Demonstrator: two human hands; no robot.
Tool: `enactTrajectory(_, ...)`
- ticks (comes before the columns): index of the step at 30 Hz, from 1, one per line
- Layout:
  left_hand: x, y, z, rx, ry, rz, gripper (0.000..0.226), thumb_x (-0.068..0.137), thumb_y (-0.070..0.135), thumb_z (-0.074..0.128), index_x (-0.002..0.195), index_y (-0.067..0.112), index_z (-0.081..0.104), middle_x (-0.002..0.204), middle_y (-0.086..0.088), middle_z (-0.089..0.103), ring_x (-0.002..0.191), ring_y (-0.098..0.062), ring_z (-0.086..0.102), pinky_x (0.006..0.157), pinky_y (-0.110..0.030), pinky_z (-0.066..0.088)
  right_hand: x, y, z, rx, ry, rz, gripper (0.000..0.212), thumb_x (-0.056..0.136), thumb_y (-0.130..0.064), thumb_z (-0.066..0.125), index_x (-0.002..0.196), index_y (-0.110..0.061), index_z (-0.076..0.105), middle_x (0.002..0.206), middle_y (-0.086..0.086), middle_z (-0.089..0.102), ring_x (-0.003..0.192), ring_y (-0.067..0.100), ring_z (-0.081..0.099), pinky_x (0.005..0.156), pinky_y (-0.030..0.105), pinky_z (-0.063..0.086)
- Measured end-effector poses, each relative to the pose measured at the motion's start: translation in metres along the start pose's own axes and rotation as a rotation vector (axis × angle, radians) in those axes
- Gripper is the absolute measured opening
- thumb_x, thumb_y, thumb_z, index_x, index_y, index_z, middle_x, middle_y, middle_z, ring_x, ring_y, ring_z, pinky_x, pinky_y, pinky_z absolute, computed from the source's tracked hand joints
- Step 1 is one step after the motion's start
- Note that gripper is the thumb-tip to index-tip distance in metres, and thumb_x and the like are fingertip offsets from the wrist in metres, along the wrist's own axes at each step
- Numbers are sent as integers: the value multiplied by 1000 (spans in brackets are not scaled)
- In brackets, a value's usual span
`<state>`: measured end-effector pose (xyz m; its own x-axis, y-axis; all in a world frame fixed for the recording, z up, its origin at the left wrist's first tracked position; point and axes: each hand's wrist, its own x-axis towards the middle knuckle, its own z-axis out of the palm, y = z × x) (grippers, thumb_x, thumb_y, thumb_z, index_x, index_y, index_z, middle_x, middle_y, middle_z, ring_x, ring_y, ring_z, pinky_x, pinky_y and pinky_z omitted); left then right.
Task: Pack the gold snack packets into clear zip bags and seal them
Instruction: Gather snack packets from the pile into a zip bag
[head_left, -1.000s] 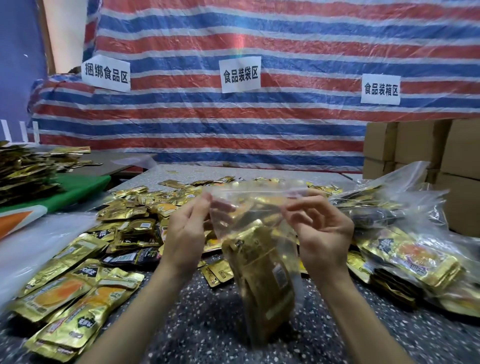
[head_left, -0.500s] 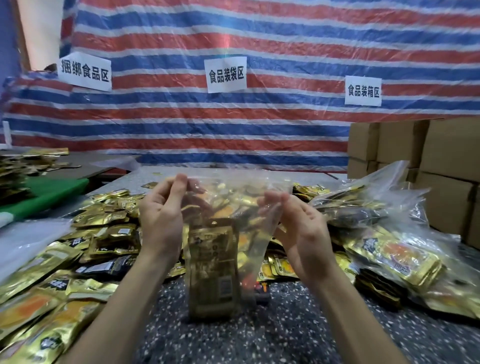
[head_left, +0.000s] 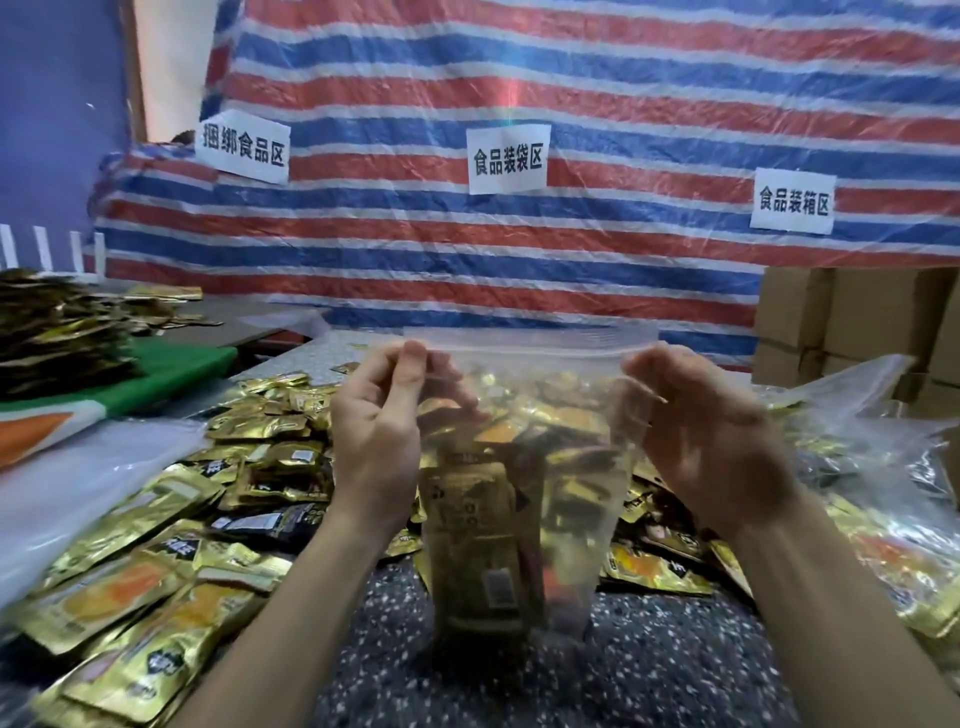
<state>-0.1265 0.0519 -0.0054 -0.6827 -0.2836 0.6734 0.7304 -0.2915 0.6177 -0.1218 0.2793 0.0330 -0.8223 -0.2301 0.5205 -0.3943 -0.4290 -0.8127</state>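
A clear zip bag (head_left: 524, 374) hangs upright in front of me, its bottom near the speckled table (head_left: 649, 670). Gold snack packets (head_left: 480, 540) stand inside its lower half. My left hand (head_left: 379, 436) pinches the bag's top left corner at the zip strip. My right hand (head_left: 711, 441) pinches the top right corner, stretching the strip flat between both hands. Loose gold packets (head_left: 156, 587) lie heaped on the table to the left and behind the bag.
Filled clear bags (head_left: 883, 519) pile up at the right. Cardboard boxes (head_left: 852, 322) stand at the back right. A green board (head_left: 171, 374) with dark packets sits at the left, and a striped tarp (head_left: 519, 78) with white signs hangs behind.
Both hands have lifted the bag's top and moved apart to its corners, pulling the zip strip taut. The bag now hangs straight instead of slanted.
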Motion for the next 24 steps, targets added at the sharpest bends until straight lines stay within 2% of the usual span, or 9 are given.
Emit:
enactTrajectory(2, -1, 3, -1, 36, -28, 39, 22, 97, 28, 53, 85, 15, 67, 75, -5, 67, 66, -23, 69, 61, -35, 59, -1, 11, -5, -27, 105, -40, 18, 85, -24, 60, 79, -15, 75, 83, 1, 70, 75, 13, 65, 65, 27, 56)
enactTrajectory(5, -2, 5, -2, 200, -78, 174, 17, 95, 24, 57, 85, 12, 64, 76, -6, 67, 67, -20, 67, 63, -31, 58, -4, 25, -11, -84, 208, -89, 21, 86, -25, 54, 87, -7, 66, 79, 5, 67, 72, 17, 64, 69, 35, 53)
enactTrajectory(7, -3, 7, 0, 301, -113, 220, 20, 93, 30, 57, 85, 14, 64, 78, -6, 68, 66, -17, 66, 63, -25, 57, -5, 29, -12, -145, 233, -135, 20, 89, -25, 53, 87, -7, 61, 77, 7, 64, 71, 20, 62, 68, 37, 52)
enactTrajectory(10, -3, 9, -2, 348, -125, 244, 20, 93, 32, 56, 85, 16, 66, 78, -6, 68, 66, -14, 65, 63, -21, 54, -8, 27, -8, -205, 216, -209, 19, 94, -25, 55, 82, -15, 66, 74, 7, 62, 68, 22, 61, 61, 34, 54)
enactTrajectory(13, -2, 8, -5, 371, -108, 231, 21, 94, 31, 58, 85, 14, 68, 74, -5, 67, 65, -16, 64, 63, -22, 53, -10, 26, -4, -267, 216, -263, 18, 92, -24, 59, 77, -20, 68, 73, 8, 61, 67, 22, 60, 58, 31, 54)
enactTrajectory(18, -1, 5, -7, 380, -100, 192, 24, 95, 25, 56, 78, 12, 66, 69, -4, 66, 60, -14, 62, 61, -19, 51, -12, 29, -5, -333, 278, -324, 29, 102, -7, 48, 79, -17, 62, 74, 5, 61, 68, 18, 57, 61, 27, 52)
enactTrajectory(21, -3, 5, -5, 354, -137, 168, 24, 94, 30, 58, 79, 12, 66, 69, -2, 66, 62, -15, 62, 63, -23, 52, -13, 30, -5, -330, 277, -318, 31, 102, -5, 45, 77, -17, 60, 71, 2, 60, 66, 15, 57, 61, 24, 51)
enactTrajectory(24, -3, 5, -3, 360, -147, 148, 22, 94, 23, 54, 79, 13, 65, 69, 0, 66, 63, -15, 61, 64, -26, 52, -13, 31, -4, -277, 247, -295, 34, 101, -11, 49, 74, -24, 64, 70, -1, 61, 66, 15, 58, 59, 24, 53)
